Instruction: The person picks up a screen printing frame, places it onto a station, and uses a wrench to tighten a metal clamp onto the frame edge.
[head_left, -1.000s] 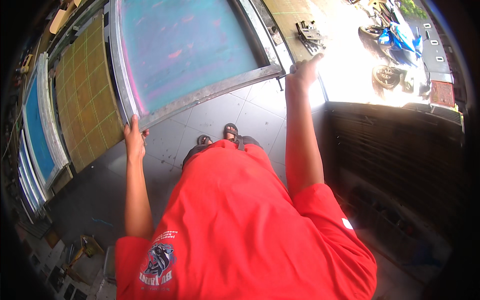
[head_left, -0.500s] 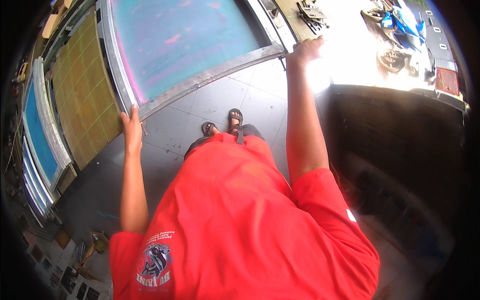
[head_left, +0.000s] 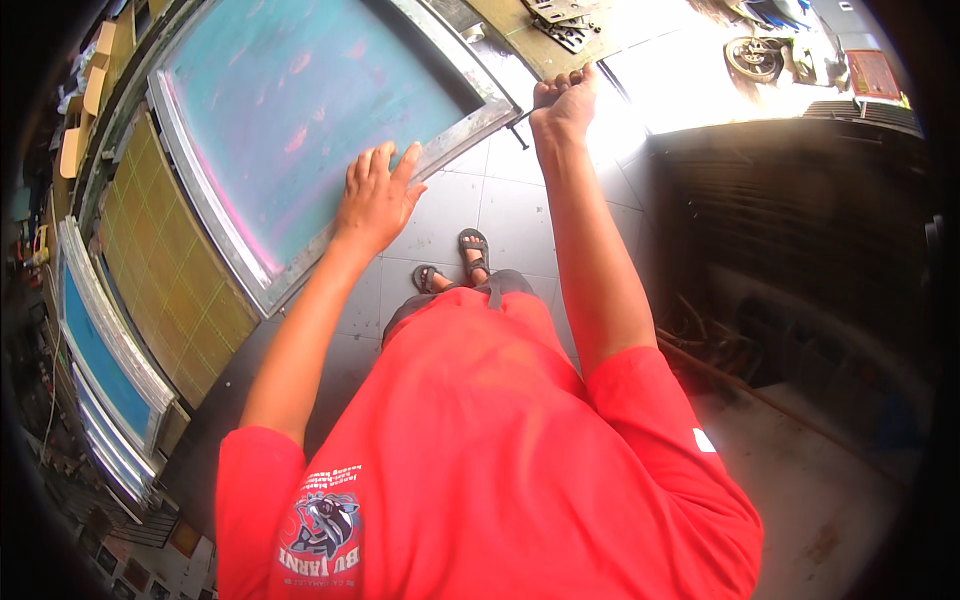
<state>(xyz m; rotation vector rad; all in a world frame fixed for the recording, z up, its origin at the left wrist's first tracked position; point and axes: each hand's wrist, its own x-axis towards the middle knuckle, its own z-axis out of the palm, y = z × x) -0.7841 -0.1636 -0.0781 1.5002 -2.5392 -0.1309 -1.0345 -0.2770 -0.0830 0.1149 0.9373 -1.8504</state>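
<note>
My left hand [head_left: 378, 195] lies over the lower bar of a silver screen frame [head_left: 455, 140] with blue-green, pink-stained mesh [head_left: 300, 110]; its fingers are apart and touch the bar and mesh edge. My right hand [head_left: 565, 105] is closed, palm turned upward, just beyond the frame's right corner at the edge of an olive board [head_left: 530, 35]; whatever its fingers hold is hidden. A thin dark rod [head_left: 518, 133] sticks down beside that corner. Black slotted metal plates [head_left: 565, 22] rest on the board above my right hand.
A gridded olive board [head_left: 165, 260] and more screens [head_left: 110, 340] line the left. Cardboard boxes [head_left: 90, 100] sit upper left. A motorbike [head_left: 755, 60] stands in glare upper right, above a dark slatted panel [head_left: 770, 200]. My sandaled feet stand on grey tiles [head_left: 440, 220].
My left hand has moved up and right from the frame's left corner onto its lower bar. My right hand has shifted up and left. The screen appears further left in view.
</note>
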